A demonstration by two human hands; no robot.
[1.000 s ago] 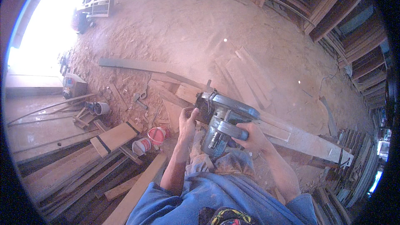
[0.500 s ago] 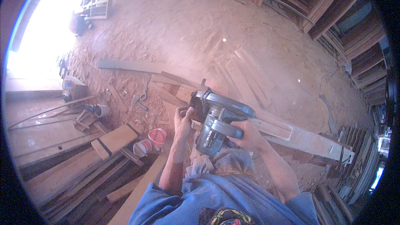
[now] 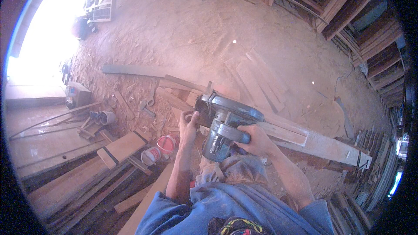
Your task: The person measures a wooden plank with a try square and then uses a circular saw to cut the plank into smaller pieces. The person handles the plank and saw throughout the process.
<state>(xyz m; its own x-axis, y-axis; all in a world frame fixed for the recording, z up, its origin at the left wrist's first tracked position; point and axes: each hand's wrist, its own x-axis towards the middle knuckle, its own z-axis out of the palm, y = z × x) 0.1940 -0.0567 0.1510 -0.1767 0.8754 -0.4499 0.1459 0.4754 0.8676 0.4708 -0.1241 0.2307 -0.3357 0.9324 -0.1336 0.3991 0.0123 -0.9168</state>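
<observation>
A circular saw (image 3: pixel 230 132) sits in front of the person's body, at the near end of a long pale board (image 3: pixel 328 149) that stretches off to the right. The right hand (image 3: pixel 256 141) has its fingers closed around the saw's rear handle, with the thumb lying over the top. The left hand (image 3: pixel 188 125) is at the saw's dark front edge, fingers half curled and the thumb close to the metal (whether it grips the saw or only rests against it, I cannot tell). The motor housing faces the person, just above the dusty trouser legs, and the rounded blade guard is on the far side. To the left of the left hand, a red bucket (image 3: pixel 166 145) stands touching or just beside a white bucket (image 3: pixel 150 156), and beyond them lies a tan plank (image 3: pixel 123 149) crossed by two dark bands. Farther off, a grey board (image 3: pixel 133 69) lies flat on the floor (image 3: pixel 174 30), which is strewn with wood chips.
</observation>
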